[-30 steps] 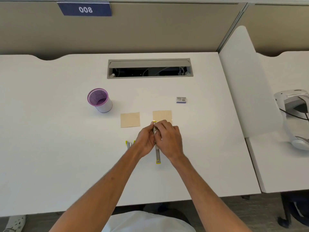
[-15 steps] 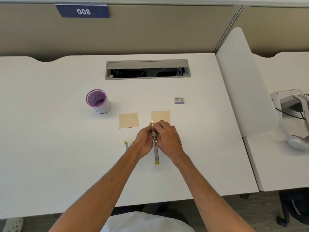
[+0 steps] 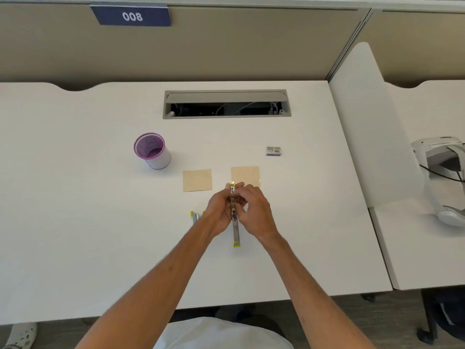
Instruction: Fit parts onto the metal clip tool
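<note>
Both hands meet over the middle of the white desk (image 3: 75,222) on a long metal stapler part (image 3: 236,230) with yellow ends, lying lengthwise toward me. My left hand (image 3: 218,212) grips its left side. My right hand (image 3: 254,210) pinches its far portion with curled fingers. A second yellow-tipped stapler piece (image 3: 195,216) lies just left of my left hand, partly hidden by it. Two tan paper squares lie beyond the hands: one (image 3: 197,180) to the left, one (image 3: 245,176) right behind my fingertips.
A purple-rimmed cup (image 3: 152,151) stands at the left back. A small staple box (image 3: 273,151) lies at the right back. An open cable tray (image 3: 226,104) is set into the desk's far side. A white divider (image 3: 372,134) and a headset (image 3: 442,172) are at right.
My hands stay in place on the stapler part; the right hand's fingers have lifted and spread slightly. The camera view shifted a little.
</note>
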The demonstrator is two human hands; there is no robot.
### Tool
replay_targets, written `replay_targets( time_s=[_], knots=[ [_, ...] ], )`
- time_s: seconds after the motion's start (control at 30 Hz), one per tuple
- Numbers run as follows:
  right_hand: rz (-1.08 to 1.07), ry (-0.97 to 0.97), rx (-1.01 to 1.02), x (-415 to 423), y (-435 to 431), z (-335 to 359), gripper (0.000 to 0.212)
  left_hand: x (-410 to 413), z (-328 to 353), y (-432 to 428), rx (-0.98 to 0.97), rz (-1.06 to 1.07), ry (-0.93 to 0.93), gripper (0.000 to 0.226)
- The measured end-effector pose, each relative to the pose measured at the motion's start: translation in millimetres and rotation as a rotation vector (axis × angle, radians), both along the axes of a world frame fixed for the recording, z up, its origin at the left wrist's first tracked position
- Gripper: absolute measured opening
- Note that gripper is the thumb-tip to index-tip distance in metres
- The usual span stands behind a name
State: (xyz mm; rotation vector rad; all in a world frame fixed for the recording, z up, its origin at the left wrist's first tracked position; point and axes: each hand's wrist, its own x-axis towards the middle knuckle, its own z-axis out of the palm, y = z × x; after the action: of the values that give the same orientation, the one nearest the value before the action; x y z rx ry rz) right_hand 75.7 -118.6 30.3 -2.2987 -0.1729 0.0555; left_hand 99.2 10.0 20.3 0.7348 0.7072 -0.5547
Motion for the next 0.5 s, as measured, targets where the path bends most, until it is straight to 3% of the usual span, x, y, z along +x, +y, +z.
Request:
replay_targets(
  time_s=[0.33, 0.5],
  knots=[
    [0.097, -0.046, 0.02, -18.6, -1.5, 0.2, 0.027, 4.8, 2.9, 9.7, 0.009, -0.043, -0.033, 0.048],
    [-0.074, 0.009, 0.25, -15.8, -1.2, 4.4, 0.017, 0.2, -1.8, 6.6, 0.0, -0.052, -0.048, 0.05]
  ],
)
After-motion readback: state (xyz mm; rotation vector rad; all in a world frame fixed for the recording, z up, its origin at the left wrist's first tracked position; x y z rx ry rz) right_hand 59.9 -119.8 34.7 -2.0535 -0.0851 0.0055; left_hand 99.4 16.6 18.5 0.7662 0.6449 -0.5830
